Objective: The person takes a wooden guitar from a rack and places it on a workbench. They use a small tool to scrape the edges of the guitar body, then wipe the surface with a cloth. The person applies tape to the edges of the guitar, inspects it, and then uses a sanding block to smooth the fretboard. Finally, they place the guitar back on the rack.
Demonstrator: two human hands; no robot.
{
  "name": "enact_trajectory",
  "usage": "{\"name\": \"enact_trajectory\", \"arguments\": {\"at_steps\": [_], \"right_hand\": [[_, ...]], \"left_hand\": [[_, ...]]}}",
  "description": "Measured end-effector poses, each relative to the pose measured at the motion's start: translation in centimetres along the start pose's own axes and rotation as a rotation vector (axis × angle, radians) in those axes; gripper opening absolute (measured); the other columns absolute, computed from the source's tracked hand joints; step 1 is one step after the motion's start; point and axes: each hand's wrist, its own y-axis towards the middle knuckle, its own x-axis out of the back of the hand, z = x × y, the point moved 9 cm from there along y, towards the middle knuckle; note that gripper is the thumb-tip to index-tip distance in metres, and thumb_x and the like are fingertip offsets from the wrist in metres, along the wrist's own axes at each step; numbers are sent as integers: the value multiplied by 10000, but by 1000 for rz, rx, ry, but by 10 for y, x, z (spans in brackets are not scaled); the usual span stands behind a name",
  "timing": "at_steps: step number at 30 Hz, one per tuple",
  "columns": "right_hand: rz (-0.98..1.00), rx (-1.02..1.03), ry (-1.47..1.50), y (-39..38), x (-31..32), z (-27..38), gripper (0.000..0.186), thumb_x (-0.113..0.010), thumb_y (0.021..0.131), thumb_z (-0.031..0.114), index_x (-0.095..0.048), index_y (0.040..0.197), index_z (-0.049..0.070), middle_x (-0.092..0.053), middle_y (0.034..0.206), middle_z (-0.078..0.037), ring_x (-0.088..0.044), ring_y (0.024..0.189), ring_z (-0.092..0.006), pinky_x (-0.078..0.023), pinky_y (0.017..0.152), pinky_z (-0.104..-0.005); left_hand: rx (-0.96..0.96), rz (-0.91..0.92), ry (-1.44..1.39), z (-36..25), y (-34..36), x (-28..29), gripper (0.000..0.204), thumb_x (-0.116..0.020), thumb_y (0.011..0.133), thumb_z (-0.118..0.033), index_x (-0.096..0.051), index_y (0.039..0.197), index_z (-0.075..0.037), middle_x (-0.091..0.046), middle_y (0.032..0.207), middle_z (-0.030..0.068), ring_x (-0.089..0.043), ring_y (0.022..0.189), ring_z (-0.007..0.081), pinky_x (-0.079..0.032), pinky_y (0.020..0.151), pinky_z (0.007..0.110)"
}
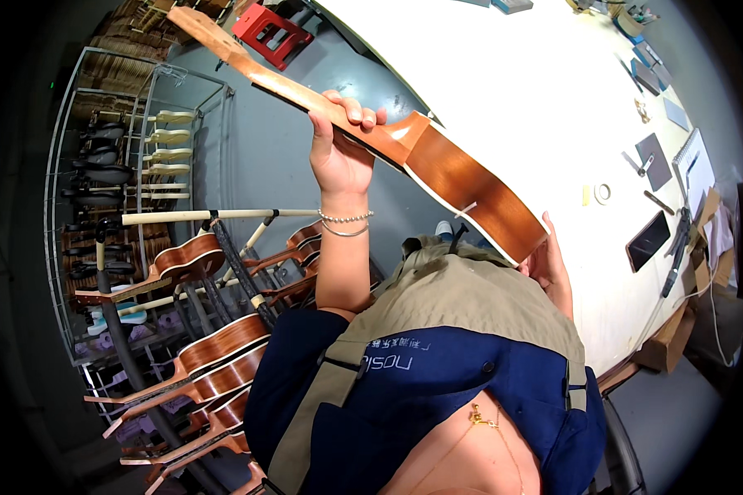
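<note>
A small brown wooden guitar or ukulele body with neck, the unstrung instrument [475, 186], is held slantwise in front of me, its side turned up. The bare neck runs to the upper left and ends in a pale headstock. My left hand [343, 144] wraps round the neck near the heel, thumb on one side and fingers over the other. At the body's lower end my right hand [551, 262] supports the edge, its fingers partly hidden behind the wood. A pale binding line edges the body, and a short whitish piece shows at its side.
On my right stands a white worktable [594, 305] with a phone [648, 242], a tape roll [603, 194], a notebook [695, 169] and several tools. A rack [161, 219] of similar instruments is at my left, before a wire shelf. A red stool [272, 35] stands farther off.
</note>
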Motion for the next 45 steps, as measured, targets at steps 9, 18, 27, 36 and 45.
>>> {"name": "enact_trajectory", "arguments": {"at_steps": [9, 18, 27, 36, 45], "right_hand": [[71, 41, -231, 5, -6, 7, 957, -114, 762, 783, -477, 1131, -22, -546, 566, -97, -473, 402, -114, -382, 406, -216], [-48, 43, -471, 33, 7, 5, 905, -75, 762, 782, -576, 798, 30, -568, 555, -62, -522, 444, -113, -379, 421, -197], [-3, 61, -563, 45, -5, 15, 873, -122, 806, 742, -575, 806, -4, -566, 582, -59, -527, 472, -121, -415, 465, -215], [35, 18, -598, 69, -9, 14, 849, -105, 810, 735, -574, 783, 28, -569, 586, -57, -532, 478, -122, -409, 469, -211], [33, 51, -607, 69, -14, 19, 839, -108, 826, 716, -563, 775, 13, -580, 601, -81, -546, 487, -139, -426, 481, -218]], "left_hand": [[-1, -158, -15, -7, -4, 31, 336, -583, 833, -423, -469, 949, -129, -505, 738, 14, -511, 715, 160, -423, 846, 385], [-75, -175, 134, -25, -19, 37, 296, -591, 844, -347, -473, 943, -95, -529, 748, 48, -575, 720, 205, -473, 860, 450], [-274, -28, 405, -77, -50, 27, 258, -587, 859, -277, -458, 945, -72, -499, 673, 47, -536, 550, 159, -539, 669, 338], [-382, -41, 111, -99, -66, 28, 256, -578, 860, -290, -463, 965, -87, -476, 673, 37, -518, 539, 166, -529, 668, 355], [-395, -76, 165, -97, -62, 28, 267, -597, 848, -285, -463, 953, -79, -478, 657, 36, -525, 540, 172, -530, 666, 361]]}}
